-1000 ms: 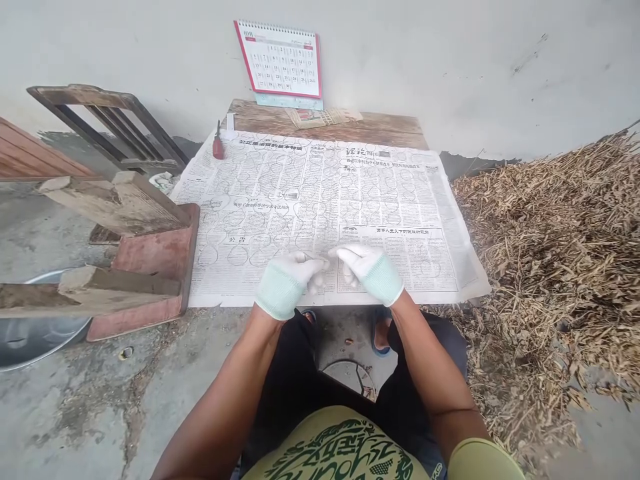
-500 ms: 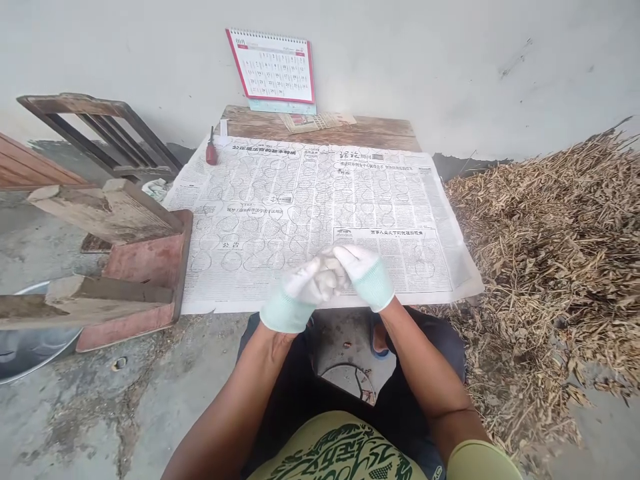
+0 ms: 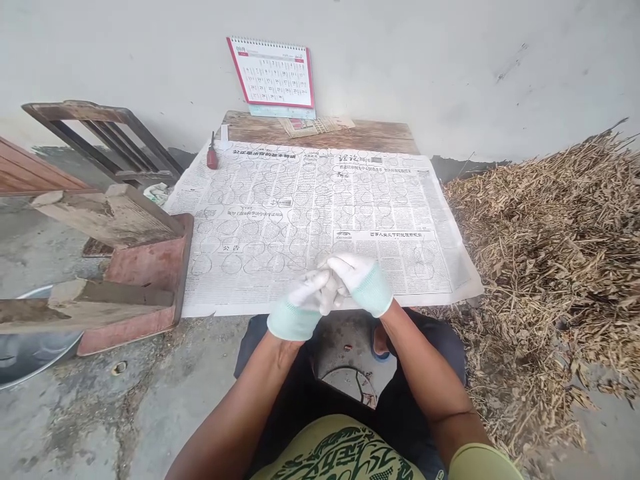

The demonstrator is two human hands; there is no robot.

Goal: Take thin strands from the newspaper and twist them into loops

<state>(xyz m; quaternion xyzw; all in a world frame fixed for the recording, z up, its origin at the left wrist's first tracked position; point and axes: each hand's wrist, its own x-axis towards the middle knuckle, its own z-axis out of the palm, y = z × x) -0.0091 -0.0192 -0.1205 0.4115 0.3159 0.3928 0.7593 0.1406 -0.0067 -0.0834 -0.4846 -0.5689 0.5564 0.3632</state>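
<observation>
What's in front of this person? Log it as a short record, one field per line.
Left hand: white knit glove, mint cuff, fingers against the right hand
Right hand: matching glove, fingers against the left hand
Held: cannot tell; the clasped fingers hide anything between them
Below hands: newspaper spread on a wooden table
Table, far end: red-handled screwdriver
Behind it: desk calendar
Left: wooden stool, metal basin
Right: heap of dry plant stalks
</observation>
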